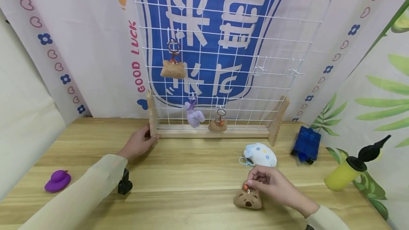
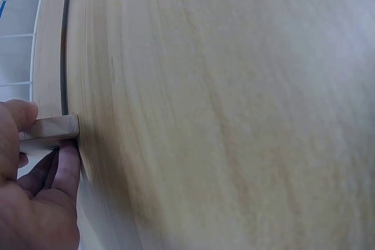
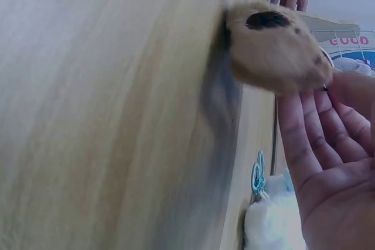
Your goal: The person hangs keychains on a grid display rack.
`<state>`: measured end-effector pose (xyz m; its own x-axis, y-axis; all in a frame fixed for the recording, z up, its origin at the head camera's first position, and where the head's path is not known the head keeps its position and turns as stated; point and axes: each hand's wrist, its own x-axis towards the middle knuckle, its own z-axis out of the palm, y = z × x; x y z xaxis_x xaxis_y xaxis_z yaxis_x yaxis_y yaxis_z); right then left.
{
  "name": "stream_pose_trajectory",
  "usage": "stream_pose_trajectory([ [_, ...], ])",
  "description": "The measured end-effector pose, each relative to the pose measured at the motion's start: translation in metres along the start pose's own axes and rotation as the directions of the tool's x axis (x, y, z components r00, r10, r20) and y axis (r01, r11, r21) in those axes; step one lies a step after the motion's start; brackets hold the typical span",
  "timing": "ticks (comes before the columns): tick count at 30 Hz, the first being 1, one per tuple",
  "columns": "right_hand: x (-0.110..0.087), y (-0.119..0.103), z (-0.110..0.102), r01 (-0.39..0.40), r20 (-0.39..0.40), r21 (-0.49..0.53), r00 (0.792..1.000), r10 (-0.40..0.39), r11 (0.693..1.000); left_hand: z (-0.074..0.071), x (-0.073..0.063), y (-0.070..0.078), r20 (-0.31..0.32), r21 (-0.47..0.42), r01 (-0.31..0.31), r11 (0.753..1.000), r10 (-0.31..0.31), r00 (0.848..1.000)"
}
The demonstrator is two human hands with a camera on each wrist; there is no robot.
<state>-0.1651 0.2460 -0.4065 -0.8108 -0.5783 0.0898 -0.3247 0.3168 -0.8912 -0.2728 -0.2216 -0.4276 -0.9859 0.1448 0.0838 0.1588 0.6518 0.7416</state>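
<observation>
My right hand (image 1: 271,184) pinches a brown bear plush keychain (image 1: 247,200) near its orange bead, close over the table. In the right wrist view the plush bear (image 3: 275,51) hangs from the fingertips, its dark nose showing. My left hand (image 1: 138,143) holds the left wooden foot of a white wire grid rack (image 1: 211,135). Seen from the left wrist, thumb and fingers lie on either side of that wooden end piece (image 2: 53,128). A white plush keychain (image 1: 262,154) with light blue rings lies just beyond my right hand.
On the grid hang a tan plush (image 1: 173,69), a purple plush (image 1: 194,116) and a brown plush (image 1: 218,125). Bare white hooks (image 1: 261,69) sit at upper right. A purple duck-like toy (image 1: 58,181), a blue box (image 1: 306,144) and a yellow bottle (image 1: 342,176) stand toward the table's sides.
</observation>
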Motion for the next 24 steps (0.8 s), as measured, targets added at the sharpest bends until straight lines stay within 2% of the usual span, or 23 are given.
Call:
stream_pose_trajectory([
  [9, 0.002, 0.001, 0.001, 0.041, -0.050, 0.040, 0.998, -0.039, 0.998, 0.000, -0.001, 0.001, 0.009, -0.005, 0.019, 1.000, -0.019, 1.000],
  [14, 0.003, -0.001, -0.001, 0.024, -0.087, 0.039, 0.996, -0.020, 0.999, 0.000, 0.000, 0.000, 0.011, -0.009, 0.020, 1.000, -0.020, 1.000],
  [24, 0.009, -0.015, -0.009, -0.039, -0.210, -0.064, 0.977, 0.025, 0.997, 0.000, -0.002, 0.002, 0.019, -0.012, 0.032, 0.999, -0.032, 0.999],
])
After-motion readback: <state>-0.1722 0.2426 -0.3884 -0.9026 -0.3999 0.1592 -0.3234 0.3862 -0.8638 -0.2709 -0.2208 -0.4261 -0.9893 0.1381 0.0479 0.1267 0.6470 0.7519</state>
